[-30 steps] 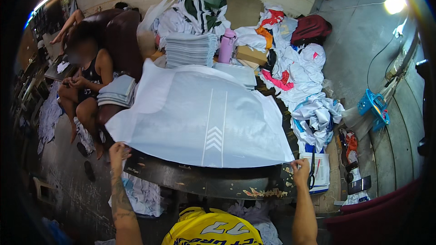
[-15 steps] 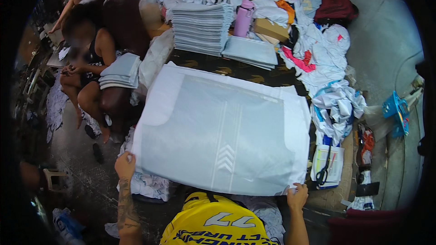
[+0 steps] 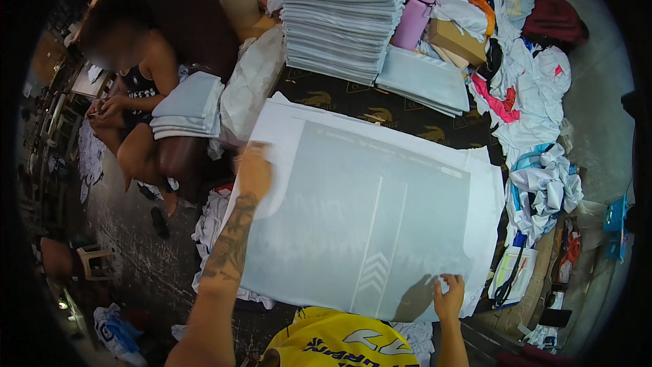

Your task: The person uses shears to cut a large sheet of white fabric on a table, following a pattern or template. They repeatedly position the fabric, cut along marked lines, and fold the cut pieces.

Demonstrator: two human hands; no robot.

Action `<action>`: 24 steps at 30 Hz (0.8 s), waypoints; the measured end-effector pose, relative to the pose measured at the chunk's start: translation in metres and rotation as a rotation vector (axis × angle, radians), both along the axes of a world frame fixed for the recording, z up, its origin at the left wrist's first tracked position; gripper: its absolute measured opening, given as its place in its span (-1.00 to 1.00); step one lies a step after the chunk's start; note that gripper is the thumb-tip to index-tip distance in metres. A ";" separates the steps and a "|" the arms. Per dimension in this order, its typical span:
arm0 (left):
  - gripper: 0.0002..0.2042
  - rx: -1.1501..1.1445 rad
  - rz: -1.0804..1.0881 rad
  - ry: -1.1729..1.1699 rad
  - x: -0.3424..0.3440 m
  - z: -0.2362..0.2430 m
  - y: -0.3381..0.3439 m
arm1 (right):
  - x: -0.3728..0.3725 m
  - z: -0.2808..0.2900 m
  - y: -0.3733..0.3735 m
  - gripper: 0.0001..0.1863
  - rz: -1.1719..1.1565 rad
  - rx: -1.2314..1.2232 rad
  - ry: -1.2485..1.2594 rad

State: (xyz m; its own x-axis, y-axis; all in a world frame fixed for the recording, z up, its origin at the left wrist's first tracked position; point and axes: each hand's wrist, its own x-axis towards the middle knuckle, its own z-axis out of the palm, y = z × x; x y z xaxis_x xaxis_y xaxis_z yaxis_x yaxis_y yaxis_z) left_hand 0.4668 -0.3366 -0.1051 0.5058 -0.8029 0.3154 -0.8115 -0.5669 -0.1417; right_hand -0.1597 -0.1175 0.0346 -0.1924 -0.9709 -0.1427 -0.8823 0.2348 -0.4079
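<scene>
A large light-grey fabric panel (image 3: pixel 326 224) with pale stripes and white chevrons lies spread in front of me, with white borders along its sides. Over its upper left border is my left hand (image 3: pixel 255 171), smeared by motion; its fingers are not clear enough to read. My right hand (image 3: pixel 449 297) hovers just above the near right corner, fingers apart and nothing in them, its shadow falling on the grey cloth. Behind the panel stand a tall stack of folded grey pieces (image 3: pixel 339 34) and a lower stack (image 3: pixel 422 81) beside it.
A pink bottle (image 3: pixel 414 17) and a cardboard box (image 3: pixel 458 42) stand at the back. Loose white and coloured cloth (image 3: pixel 533 102) heaps along the right. Black scissors (image 3: pixel 506 285) lie on papers at the near right. A person (image 3: pixel 146 81) sits at left beside folded grey cloth (image 3: pixel 190 105).
My left hand has let go of the panel's near left corner and moved up along its left side. My right hand has released the near right corner and opened. The view has shifted.
</scene>
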 end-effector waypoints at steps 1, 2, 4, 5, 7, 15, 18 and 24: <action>-0.61 -0.007 0.089 0.054 0.005 -0.005 -0.004 | -0.001 -0.001 0.011 -0.77 -0.037 0.038 -0.031; -0.58 -0.011 0.178 0.106 0.007 -0.009 -0.008 | -0.002 -0.001 0.022 -0.78 -0.035 0.086 0.008; -0.52 -0.069 0.346 0.205 0.007 -0.011 -0.017 | -0.001 -0.004 0.039 -0.79 -0.013 0.099 0.038; -0.53 -0.052 0.179 0.281 0.004 -0.009 -0.020 | 0.000 -0.006 0.047 -0.81 -0.058 0.089 0.031; -0.57 -0.009 -0.148 0.416 -0.003 0.000 -0.022 | 0.000 -0.009 0.061 -0.85 -0.141 0.057 0.008; -0.29 -0.080 -0.446 0.346 -0.077 0.026 0.015 | -0.024 -0.008 0.116 -0.86 -0.216 0.083 0.009; -0.23 -0.024 -0.443 0.214 -0.084 0.031 0.002 | -0.030 -0.006 0.132 -0.84 -0.240 0.021 0.002; -0.25 0.052 -0.311 0.180 -0.145 0.065 -0.024 | -0.073 -0.005 0.099 -0.73 -0.168 -0.149 0.116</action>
State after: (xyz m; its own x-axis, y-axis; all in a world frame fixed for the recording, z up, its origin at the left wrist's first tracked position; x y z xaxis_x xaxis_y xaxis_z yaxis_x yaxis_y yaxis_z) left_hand 0.3220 -0.3607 -0.0400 0.2787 -0.9397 0.1984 -0.9585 -0.2850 -0.0033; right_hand -0.2325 -0.0181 0.0301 -0.3596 -0.9326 0.0320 -0.8791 0.3270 -0.3468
